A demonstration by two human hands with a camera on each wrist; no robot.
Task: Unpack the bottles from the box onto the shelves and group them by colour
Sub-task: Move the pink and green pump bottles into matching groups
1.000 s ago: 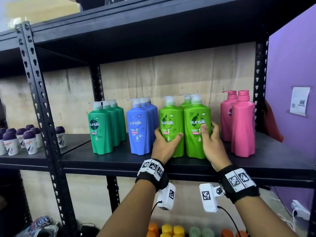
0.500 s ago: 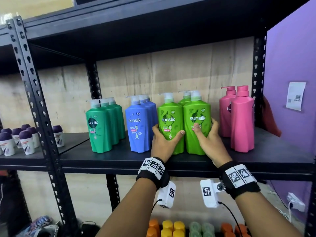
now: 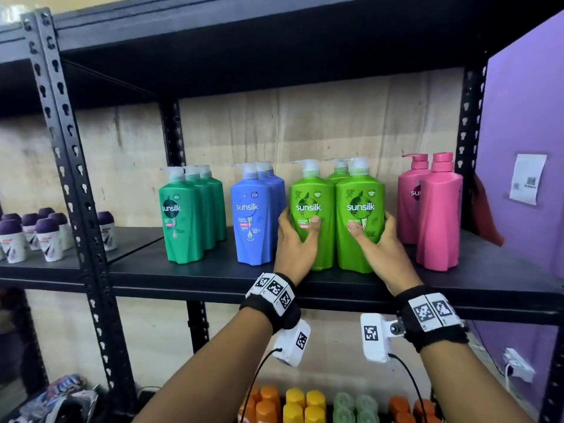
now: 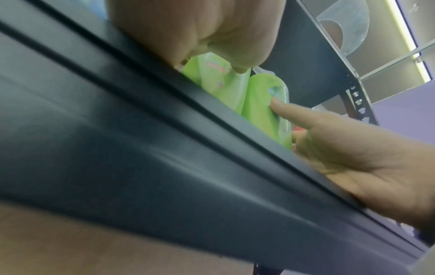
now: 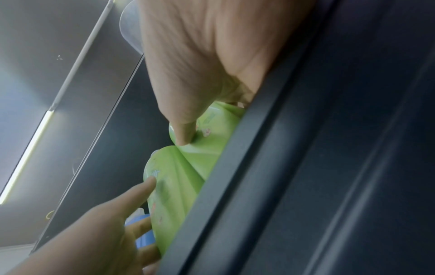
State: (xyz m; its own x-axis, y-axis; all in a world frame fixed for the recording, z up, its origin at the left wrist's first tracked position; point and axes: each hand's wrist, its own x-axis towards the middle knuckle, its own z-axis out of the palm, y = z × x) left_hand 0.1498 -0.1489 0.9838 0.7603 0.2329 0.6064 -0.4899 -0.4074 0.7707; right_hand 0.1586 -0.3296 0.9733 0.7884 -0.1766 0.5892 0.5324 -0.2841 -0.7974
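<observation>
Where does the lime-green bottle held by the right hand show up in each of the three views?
Head: lime-green bottle right of centre, upright on the shelf, right hand around its lower half.
Left wrist: centre right, above the shelf edge, a thumb on it.
Right wrist: centre, under the thumb.
Shared landmark: the dark shelf edge.

From my right wrist camera I see my right hand [image 5: 212, 61] filling the top, its thumb pressed flat on the front of a light green bottle [image 5: 212, 147]. A second light green bottle [image 5: 172, 188] stands touching it, and my left hand [image 5: 94, 240] comes in from the lower left, thumb on its label, fingers [image 5: 139, 228] curled round its far side. A blue bottle [image 5: 143, 240] peeks out behind those fingers. The dark shelf edge [image 5: 294, 167] runs diagonally across the right.
</observation>
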